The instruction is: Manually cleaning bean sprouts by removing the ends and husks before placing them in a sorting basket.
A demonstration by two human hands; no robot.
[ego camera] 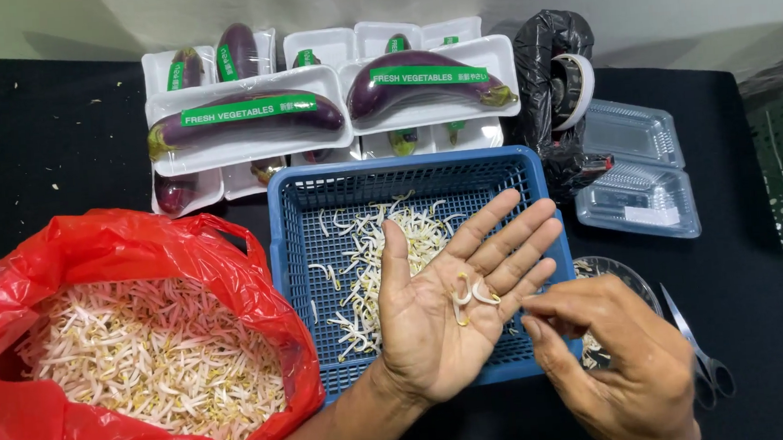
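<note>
Sprouts — a few bean sprouts — lie on the flat, upturned palm of the left hand, held over the blue basket's front right corner. The right hand, just right of the basket, pinches thumb and forefinger together; whether a sprout sits between them I cannot tell. More sprouts lie in the basket. Left of it, a red bag gapes, full of sprouts — behind it, trays of eggplant.
</note>
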